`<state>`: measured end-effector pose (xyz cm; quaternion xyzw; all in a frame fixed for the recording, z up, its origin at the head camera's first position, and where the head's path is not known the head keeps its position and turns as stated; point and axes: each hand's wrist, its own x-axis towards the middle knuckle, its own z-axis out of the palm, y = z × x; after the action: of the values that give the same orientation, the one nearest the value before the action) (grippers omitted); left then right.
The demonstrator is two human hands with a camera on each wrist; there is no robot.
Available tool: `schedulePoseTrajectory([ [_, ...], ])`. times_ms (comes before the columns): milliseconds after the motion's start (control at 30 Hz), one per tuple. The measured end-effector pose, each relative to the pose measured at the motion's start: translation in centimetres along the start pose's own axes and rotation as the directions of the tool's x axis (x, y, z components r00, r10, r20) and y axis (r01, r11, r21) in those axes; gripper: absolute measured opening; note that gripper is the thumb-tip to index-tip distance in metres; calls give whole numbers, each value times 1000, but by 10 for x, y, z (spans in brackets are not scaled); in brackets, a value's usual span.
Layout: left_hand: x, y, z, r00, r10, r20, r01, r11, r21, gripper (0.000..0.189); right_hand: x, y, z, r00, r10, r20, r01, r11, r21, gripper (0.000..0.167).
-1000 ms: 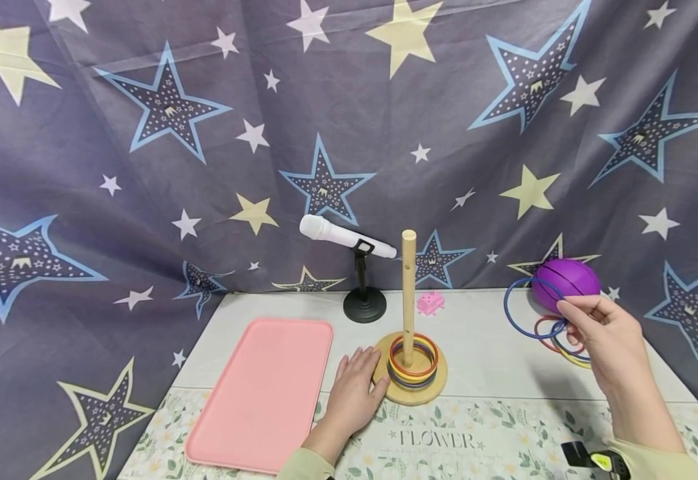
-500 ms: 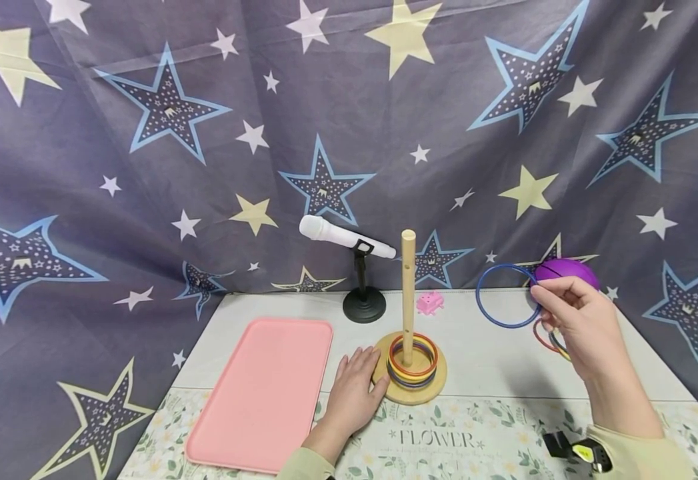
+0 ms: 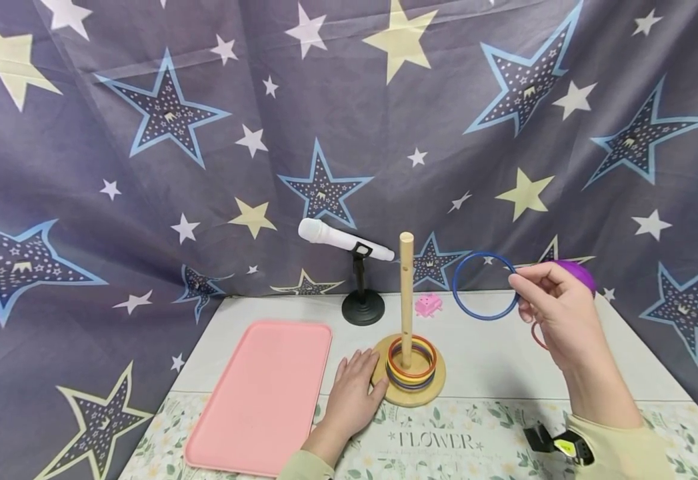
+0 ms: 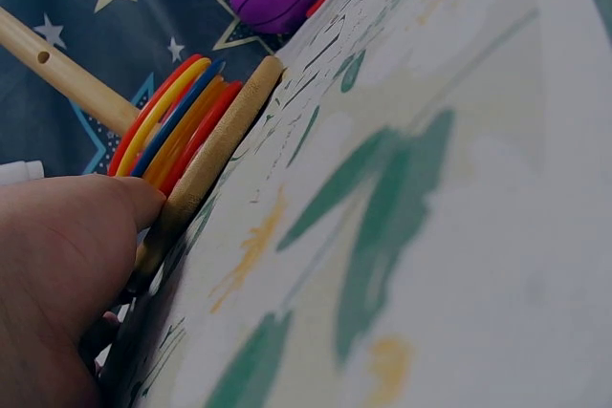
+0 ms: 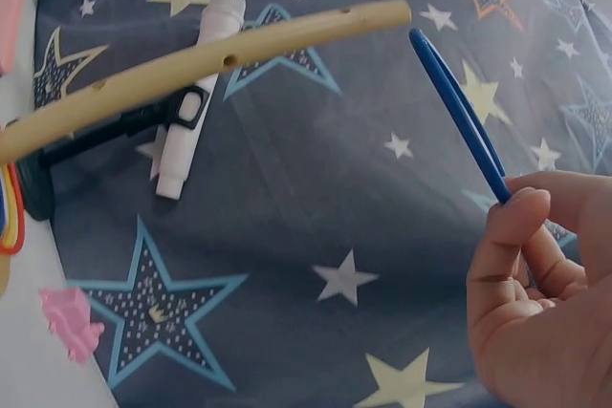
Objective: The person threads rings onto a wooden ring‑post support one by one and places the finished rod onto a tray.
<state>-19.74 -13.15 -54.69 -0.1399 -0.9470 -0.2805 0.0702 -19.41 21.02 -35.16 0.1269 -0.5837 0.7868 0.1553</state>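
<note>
My right hand (image 3: 555,310) pinches a blue ring (image 5: 455,110) between thumb and fingertips. It holds the ring raised above the table, right of the wooden pole (image 3: 406,300). In the right wrist view, the ring's far end appears close to the pole's tip. The pole stands upright on a round wooden base (image 3: 409,400). Several coloured rings (image 4: 170,136) lie stacked around its foot. My left hand (image 3: 355,393) rests beside the base with fingers extended, its thumb touching the base's edge.
A pink tray (image 3: 265,393) lies left of my left hand. Behind the pole are a white microphone (image 3: 343,237) on a black stand (image 3: 363,308) and a small pink toy (image 3: 429,305). My right hand partly hides a purple ball (image 3: 579,275) and a red ring (image 3: 537,337).
My right hand has carried the blue ring leftward and slightly up, away from the purple ball and the rings at the right. The left hand stays put.
</note>
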Motion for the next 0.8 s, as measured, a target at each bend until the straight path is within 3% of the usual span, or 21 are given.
schedulePoseTrajectory([
  [333, -2, 0, 0, 1000, 6, -11, -6, 1000, -8, 58, 3, -11, 27, 998, -35, 52, 34, 999, 30, 10],
  [800, -1, 1, 0, 1000, 0, -10, -1, 1000, -14, 58, 6, -11, 69, 1000, -27, 7, 26, 996, 88, 9],
])
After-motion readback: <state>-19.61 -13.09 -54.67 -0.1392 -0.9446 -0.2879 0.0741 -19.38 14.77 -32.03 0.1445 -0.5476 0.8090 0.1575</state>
